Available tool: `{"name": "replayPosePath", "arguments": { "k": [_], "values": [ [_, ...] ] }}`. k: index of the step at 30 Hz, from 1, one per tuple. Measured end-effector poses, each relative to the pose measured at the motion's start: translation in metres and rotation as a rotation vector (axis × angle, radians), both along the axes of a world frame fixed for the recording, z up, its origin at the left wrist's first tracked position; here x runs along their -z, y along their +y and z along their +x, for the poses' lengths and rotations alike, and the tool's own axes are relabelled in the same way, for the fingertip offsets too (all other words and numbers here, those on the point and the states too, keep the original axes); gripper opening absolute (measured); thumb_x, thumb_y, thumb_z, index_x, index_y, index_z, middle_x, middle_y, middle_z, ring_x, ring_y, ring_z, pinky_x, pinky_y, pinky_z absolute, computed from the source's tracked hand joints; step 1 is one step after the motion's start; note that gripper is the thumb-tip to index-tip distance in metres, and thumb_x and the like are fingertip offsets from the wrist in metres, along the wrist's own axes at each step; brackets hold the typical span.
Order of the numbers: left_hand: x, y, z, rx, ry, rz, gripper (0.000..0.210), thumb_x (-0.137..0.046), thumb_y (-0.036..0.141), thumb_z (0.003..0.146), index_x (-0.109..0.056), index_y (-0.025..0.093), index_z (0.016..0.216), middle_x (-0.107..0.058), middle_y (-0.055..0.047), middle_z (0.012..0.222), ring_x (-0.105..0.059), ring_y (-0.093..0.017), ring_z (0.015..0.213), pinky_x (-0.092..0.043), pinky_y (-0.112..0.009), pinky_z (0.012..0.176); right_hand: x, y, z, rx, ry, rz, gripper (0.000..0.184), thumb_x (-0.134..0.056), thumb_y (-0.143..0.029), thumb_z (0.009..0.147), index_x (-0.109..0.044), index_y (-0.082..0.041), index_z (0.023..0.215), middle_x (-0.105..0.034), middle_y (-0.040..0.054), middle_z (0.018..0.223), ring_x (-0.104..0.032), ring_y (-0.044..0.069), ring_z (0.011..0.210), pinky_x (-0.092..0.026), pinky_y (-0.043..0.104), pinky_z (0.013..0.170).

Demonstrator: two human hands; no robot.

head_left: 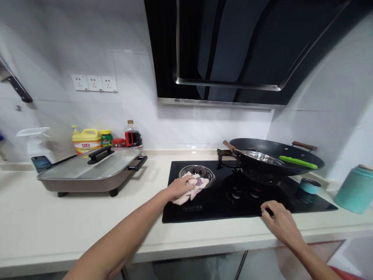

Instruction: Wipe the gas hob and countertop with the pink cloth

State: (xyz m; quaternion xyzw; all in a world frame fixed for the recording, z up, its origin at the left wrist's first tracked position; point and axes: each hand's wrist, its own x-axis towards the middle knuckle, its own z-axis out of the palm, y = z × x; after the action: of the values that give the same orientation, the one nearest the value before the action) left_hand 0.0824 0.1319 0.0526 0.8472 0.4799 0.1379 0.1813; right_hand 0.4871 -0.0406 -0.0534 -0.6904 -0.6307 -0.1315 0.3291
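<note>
My left hand [180, 188] grips a crumpled pale cloth [194, 189] with a purplish patch. It presses the cloth onto the black glass gas stove [212, 210], at the front edge of the left burner [198, 170]. Over the stove's front edge, right of the two control knobs [236, 193], my right hand [278, 218] is loosely closed, with nothing showing in its curled fingers. A black wok [303, 149] rests on the right side of the stove. In it lie a shiny metal lid or bowl [262, 156] and a bright green-handled utensil [298, 162].
A lidded electric pan [84, 184] stands on the counter at left, with a spray bottle [36, 147], a yellow detergent jug [86, 140] and a dark sauce bottle [133, 136] behind it. A small teal tin [310, 186] and a teal canister [355, 189] are at right. Overhead hangs a range hood [224, 50].
</note>
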Motion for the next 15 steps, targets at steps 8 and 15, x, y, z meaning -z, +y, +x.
{"name": "replayPosePath", "arguments": {
  "k": [8,15],
  "values": [
    [0.008,0.037,-0.013,-0.043,0.013,0.184,0.050,-0.046,0.046,0.096,-0.060,0.034,0.142,-0.072,0.000,0.135,-0.067,-0.027,0.121,-0.051,-0.034,0.102,-0.001,-0.002,0.000,-0.020,0.017,0.010,0.024,-0.049,-0.039,0.093,-0.068,-0.025,0.089,-0.072,0.0054,0.103,-0.064,0.024,0.095,-0.049,0.039,0.088],
    [0.003,0.076,-0.012,-0.108,0.105,0.251,0.042,-0.038,0.037,0.101,-0.060,0.031,0.136,-0.073,-0.002,0.131,-0.068,-0.023,0.118,-0.049,-0.031,0.101,-0.001,-0.004,0.000,-0.033,0.010,0.023,0.022,-0.052,-0.040,0.095,-0.069,-0.026,0.090,-0.072,0.0047,0.104,-0.064,0.023,0.095,-0.049,0.039,0.088]
  ]
}}
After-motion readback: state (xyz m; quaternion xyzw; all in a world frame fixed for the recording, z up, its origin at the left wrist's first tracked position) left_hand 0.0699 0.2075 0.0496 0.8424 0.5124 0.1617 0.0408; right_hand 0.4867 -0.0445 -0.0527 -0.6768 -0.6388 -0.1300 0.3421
